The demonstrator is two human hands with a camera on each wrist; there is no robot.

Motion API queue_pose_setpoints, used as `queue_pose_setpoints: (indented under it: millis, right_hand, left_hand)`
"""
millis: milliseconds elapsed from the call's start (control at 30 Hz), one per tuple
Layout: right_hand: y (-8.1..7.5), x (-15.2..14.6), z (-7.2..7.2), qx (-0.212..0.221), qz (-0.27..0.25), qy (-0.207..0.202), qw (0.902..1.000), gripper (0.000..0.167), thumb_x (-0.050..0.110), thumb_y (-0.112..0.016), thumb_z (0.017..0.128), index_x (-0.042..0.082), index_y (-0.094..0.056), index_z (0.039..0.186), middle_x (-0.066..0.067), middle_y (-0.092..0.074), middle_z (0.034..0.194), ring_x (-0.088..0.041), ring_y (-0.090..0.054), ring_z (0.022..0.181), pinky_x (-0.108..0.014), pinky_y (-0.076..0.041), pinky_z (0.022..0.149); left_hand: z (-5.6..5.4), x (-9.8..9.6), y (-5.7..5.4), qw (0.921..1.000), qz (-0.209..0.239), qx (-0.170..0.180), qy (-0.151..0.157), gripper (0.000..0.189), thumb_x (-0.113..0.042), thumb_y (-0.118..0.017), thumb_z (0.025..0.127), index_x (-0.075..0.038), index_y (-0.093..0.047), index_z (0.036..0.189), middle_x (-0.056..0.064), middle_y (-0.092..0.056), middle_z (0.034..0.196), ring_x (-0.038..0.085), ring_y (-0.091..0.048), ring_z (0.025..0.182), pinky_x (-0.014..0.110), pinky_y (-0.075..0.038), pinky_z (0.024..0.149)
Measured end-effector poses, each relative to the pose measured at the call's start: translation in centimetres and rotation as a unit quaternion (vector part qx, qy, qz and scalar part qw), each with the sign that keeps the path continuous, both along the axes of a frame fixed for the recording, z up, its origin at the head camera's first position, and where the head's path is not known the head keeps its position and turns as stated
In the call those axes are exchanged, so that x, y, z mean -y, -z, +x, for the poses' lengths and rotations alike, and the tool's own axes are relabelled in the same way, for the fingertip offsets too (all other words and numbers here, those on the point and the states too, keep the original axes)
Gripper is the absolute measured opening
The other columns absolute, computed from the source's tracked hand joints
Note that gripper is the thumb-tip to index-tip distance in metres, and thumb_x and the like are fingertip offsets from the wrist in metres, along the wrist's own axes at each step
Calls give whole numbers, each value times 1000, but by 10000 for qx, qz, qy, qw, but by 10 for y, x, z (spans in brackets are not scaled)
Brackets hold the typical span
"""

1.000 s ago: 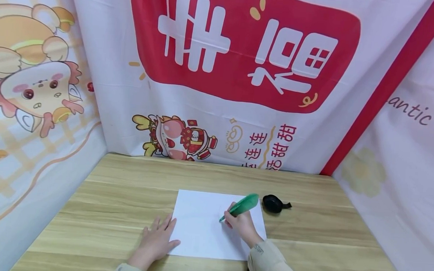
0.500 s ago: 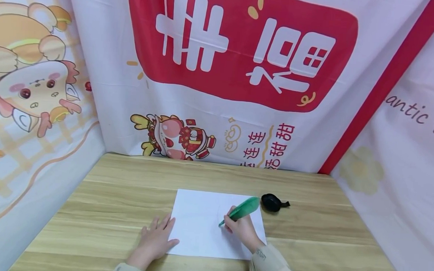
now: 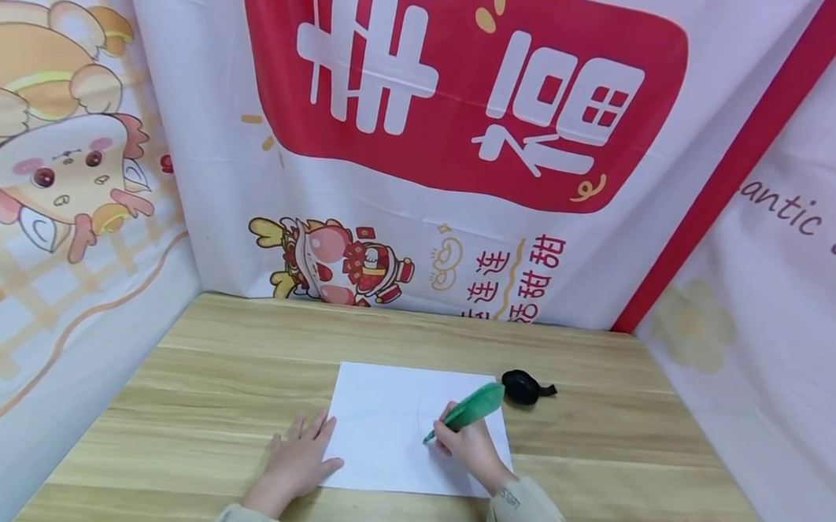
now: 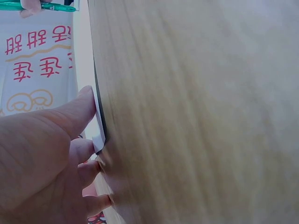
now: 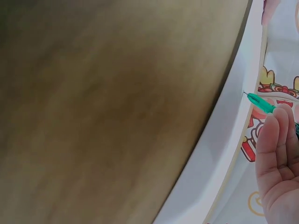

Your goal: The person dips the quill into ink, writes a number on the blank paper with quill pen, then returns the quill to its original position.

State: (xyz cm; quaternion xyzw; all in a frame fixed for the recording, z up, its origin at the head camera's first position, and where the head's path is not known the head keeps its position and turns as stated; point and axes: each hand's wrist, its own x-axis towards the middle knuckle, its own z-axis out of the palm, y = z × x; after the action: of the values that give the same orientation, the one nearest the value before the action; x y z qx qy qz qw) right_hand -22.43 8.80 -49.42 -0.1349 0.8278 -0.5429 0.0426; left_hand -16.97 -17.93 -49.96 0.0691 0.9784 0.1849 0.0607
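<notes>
A white sheet of paper [image 3: 373,440] lies on the wooden table, with a faint curved line near its middle. My right hand [image 3: 475,452] pinches a green pen [image 3: 477,404] whose top is shaped like a feather or leaf. In the right wrist view the tip of the pen [image 5: 259,102] meets the paper [image 5: 224,116]. My left hand [image 3: 297,460] lies flat with fingers spread at the sheet's left edge, its thumb on the paper. The left wrist view shows that thumb [image 4: 77,109] along the paper's edge.
A small black round object with a short strap [image 3: 522,387] lies just beyond the paper's far right corner. Printed cloth [image 3: 407,189] hangs behind the table [image 3: 242,362] and along both sides.
The pen tip has moved down the sheet toward me with my right hand, and the faint curved line has grown longer. My left hand stays in place.
</notes>
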Motion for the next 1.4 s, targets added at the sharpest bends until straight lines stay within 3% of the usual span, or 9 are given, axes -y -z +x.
queue_pose_setpoints:
  millis: [267,633,1200,1400]
  right_hand:
    - [-30,-2,22,-94,12,-113,9999,9,-6,-54,85,-5,-52,77,-17,-59,63,-20,-56,53,-22,-49,50]
    - [6,-24,10,-192,151,161,9996,11,-1,-57,84,2,-53,75,-3,-57,59,-13,-56,49,-23,-50,48]
    - [5,-40,7,-166,95,288,9994,11,-2,-54,86,1,-51,75,-4,-56,58,-15,-54,49,-25,-49,48]
    - [-2,-42,8,-159,-142,423,9989,12,-7,-54,85,-2,-50,74,-11,-56,57,-17,-52,47,-22,-46,45]
  left_hand:
    - [0,0,-1,10000,-10,7,29,67,-39,-59,87,1,-39,137,22,-25,145,53,-16,128,73,-12,93]
    - [-1,1,1,10000,13,23,64,66,-38,-59,87,1,-39,137,22,-25,146,53,-16,128,73,-12,93]
    - [-3,0,0,9999,-58,110,55,68,-40,-57,88,0,-37,138,22,-24,146,52,-14,129,73,-11,93]
    - [-3,0,1,9999,-63,138,65,68,-40,-58,88,0,-37,138,22,-24,146,52,-14,129,73,-11,93]
